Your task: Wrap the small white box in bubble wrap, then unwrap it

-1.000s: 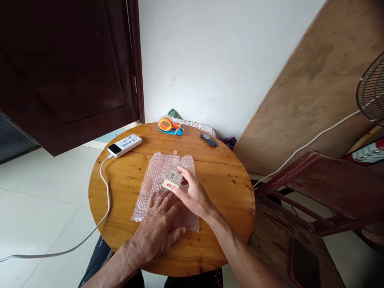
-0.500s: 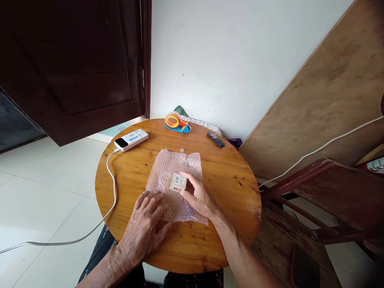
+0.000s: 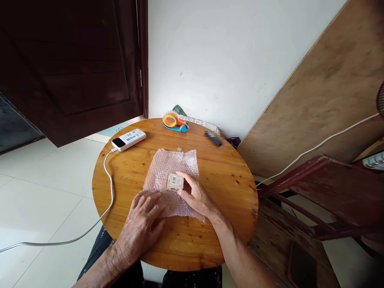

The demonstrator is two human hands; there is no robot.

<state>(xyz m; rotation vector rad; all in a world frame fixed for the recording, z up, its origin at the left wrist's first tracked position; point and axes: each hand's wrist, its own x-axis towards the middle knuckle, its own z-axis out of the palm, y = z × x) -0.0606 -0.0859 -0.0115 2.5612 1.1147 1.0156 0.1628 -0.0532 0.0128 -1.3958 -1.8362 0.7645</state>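
A small cream-coloured cardboard box (image 3: 175,181) with printed labels and red marks is over the middle of a sheet of bubble wrap (image 3: 171,162). My right hand (image 3: 196,196) grips it from the right, thumb on the near side and fingers on the far side. Whether the box rests fully on the wrap is hard to tell. My left hand (image 3: 144,218) lies palm down with fingers stretched out, its fingertips on the lower left edge of the bubble wrap and the thumb over the wood.
The round wooden table (image 3: 231,200) holds a tape dispenser (image 3: 175,121) at the back, a blurred dark object (image 3: 213,138) to its right, and a white device (image 3: 129,139) with a cable (image 3: 111,188) at the left. A dark red wooden chair (image 3: 318,192) stands at the right.
The box has tipped a little in my right hand, so its labelled face shows at a different angle. My left hand stays near the wrap's edge. The whole view has shifted slightly.
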